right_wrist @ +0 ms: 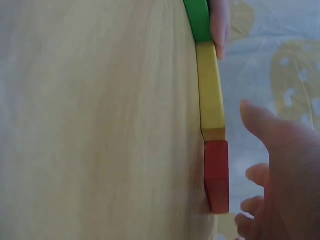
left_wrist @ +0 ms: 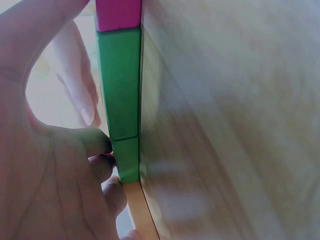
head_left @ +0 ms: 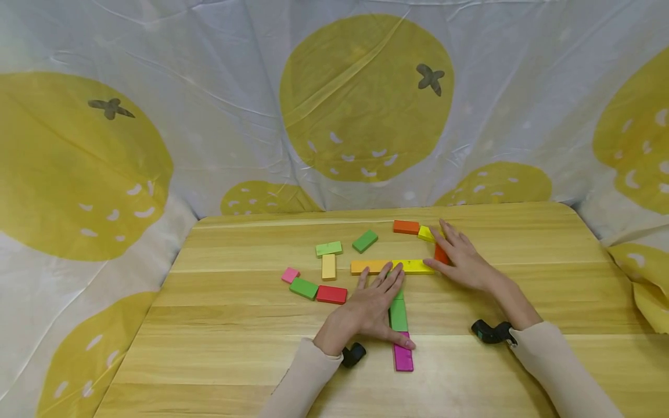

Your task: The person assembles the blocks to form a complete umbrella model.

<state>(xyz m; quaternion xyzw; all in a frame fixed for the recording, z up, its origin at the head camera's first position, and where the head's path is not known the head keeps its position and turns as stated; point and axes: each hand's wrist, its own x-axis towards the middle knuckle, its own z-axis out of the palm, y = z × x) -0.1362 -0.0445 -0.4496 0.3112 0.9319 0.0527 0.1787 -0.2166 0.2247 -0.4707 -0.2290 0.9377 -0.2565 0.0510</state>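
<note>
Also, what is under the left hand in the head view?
The left hand partly covers the orange block, a green block and the purple block; their uncovered parts show. What lies below its palm is hidden in that view.

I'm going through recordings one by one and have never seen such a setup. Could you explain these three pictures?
There is no machine here: a person works with a bare left hand and right hand. The widest picture comes from a camera worn on the head, looking forward and down. The other two come from cameras on the left and right wrists.

Coloured blocks lie on a wooden table, with a patterned cloth behind. Orange and yellow blocks form a row; green blocks and a magenta block make a line toward the person.

The left hand reaches across that line, fingers spread. The right hand partly hides an orange-red block in the head view. Neither hand visibly grips anything.
</note>
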